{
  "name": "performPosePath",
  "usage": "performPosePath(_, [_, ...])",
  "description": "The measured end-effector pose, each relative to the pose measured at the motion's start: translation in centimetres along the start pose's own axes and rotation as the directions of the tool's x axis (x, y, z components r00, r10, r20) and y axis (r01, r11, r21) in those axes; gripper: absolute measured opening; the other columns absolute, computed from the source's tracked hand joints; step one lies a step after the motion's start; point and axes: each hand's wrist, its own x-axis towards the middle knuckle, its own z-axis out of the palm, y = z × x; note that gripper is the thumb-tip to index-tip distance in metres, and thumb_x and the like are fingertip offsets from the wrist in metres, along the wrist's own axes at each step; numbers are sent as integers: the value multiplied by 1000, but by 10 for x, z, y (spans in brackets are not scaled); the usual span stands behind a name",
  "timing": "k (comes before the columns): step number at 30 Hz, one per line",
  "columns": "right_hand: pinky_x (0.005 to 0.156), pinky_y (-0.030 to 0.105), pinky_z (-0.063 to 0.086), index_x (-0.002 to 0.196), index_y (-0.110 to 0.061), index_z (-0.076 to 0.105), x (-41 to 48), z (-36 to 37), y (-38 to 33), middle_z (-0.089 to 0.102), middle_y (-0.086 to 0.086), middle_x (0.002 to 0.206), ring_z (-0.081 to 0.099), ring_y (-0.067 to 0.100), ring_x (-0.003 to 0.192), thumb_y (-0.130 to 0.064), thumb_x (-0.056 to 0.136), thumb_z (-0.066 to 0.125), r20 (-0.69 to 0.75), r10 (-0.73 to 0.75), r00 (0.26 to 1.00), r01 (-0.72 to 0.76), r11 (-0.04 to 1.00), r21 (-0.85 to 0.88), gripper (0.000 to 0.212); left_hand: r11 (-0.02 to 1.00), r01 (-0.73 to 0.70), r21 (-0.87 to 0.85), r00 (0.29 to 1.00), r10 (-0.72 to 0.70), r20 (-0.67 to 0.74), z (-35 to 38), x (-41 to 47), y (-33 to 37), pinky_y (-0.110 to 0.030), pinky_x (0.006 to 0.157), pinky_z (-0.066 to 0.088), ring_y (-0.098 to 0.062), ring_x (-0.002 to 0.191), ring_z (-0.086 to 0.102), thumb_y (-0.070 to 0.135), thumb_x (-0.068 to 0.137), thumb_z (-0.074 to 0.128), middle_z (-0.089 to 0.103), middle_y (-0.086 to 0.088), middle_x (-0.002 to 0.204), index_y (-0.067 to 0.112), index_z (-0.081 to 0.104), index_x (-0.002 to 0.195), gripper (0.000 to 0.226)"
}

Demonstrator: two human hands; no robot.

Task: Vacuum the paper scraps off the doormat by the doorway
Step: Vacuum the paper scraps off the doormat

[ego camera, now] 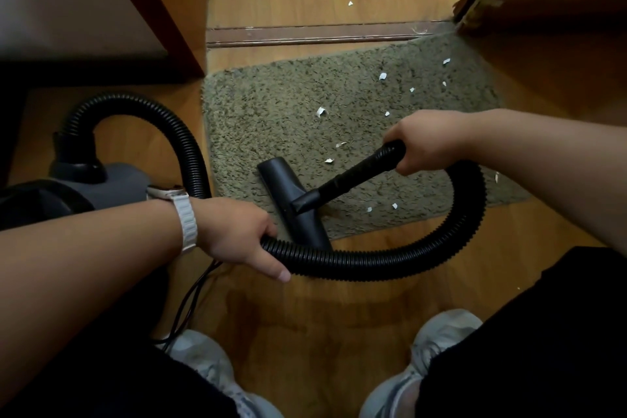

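Vacuum body sits far left on floor. Left hand, fingers wrapped round black hose, lifts loop off floor. Nozzle head lies flat on near left part of doormat. Right hand, fingers closed round hose end by nozzle tube. Paper scraps dot middle and right of doormat; more lie past doorway. Step looks like sweeping, early on. Next: push nozzle right and forward over scraps, keep head flat.

Dim warm indoor light, soft focus (wide-angle bending at edges)
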Motion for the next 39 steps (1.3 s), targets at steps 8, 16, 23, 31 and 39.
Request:
performPosePath(8, [54,28,41,97,-28,65,-5,-8,13,65,-1,78,58,14,68,-27,82,70,-68,54,996,-53,999,6,16,992,8,124,1000,-7,-7,-3,9,9,-29,62,46,-11,69,59,89,70,50,64,8,75,28,60,87,64])
performPosePath(16, [55,27,42,103,-26,68,-5,-16,27,65,-1,80,59,16,71,-28,81,71,-143,136,980,-134,991,29,22,995,11,99,1000,-8,-26,-7,12,13,-29,63,47,-11,72,61,87,72,50,64,8,77,30,57,83,58])
performPosePath(23, [51,27,37,102,-24,67,-7,-22,39,63,1,77,56,15,67,-29,83,71,-202,225,953,-207,972,108,20,999,8,40,999,-7,-42,-11,16,10,-32,69,53,-11,73,64,87,69,52,68,7,77,30,59,80,59])
performPosePath(31, [52,27,38,95,-25,65,-6,-9,32,63,-2,77,57,14,69,-29,82,70,-168,171,971,-163,985,59,14,999,19,35,1000,-18,-21,-22,22,17,-29,63,49,-12,67,60,83,73,55,65,7,72,27,63,84,57])
performPosePath(39, [49,26,38,101,-23,67,-21,-8,54,64,-1,78,58,14,67,-28,85,69,-150,251,956,-239,966,94,16,1000,19,-23,998,-20,-53,-34,30,28,-27,57,41,-12,62,55,79,75,59,59,7,69,26,62,84,54])
